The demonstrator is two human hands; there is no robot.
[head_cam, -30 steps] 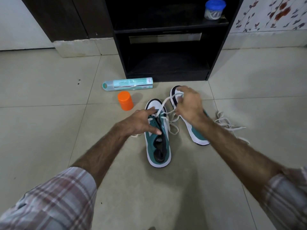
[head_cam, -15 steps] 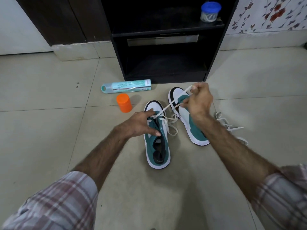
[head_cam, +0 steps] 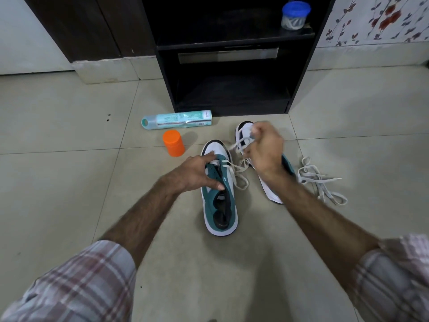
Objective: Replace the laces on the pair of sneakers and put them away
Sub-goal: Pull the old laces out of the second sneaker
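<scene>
Ahead of you at twelve o'clock stands the black open shelf unit (head_cam: 232, 73), its lower bay dark and looking vacant from here; that is likely where the pair ends up. On its upper shelf, toward one o'clock, sits a blue-lidded jar (head_cam: 294, 15).

On the tiled floor (head_cam: 58, 159) the two sneakers lie toes toward the shelf. The near teal-and-white sneaker (head_cam: 219, 205) is at the centre; the second sneaker (head_cam: 271, 189) lies just beside it at two o'clock, largely covered by your wrist. A loose pile of white laces (head_cam: 320, 182) rests on the floor at three o'clock, near the second sneaker. At eleven o'clock lies a pale green spray can (head_cam: 176, 119) on its side, with an orange cap (head_cam: 173, 143) standing near it.

Your left hand (head_cam: 197, 173) presses down on the near sneaker's throat, fingers spread over the eyelets, steadying it rather than pinching anything. Your right hand (head_cam: 264, 147) is closed on the white lace (head_cam: 234, 168) that runs to that sneaker's front eyelets, drawing it up and away toward one o'clock.

You appear to be working the lace at the lowest eyelets; whether it is coming out or going in I cannot tell. Either way the job looks early. The next move calls for a firm hold on the sneaker and a straight pull, so the lace slides without bunching.
</scene>
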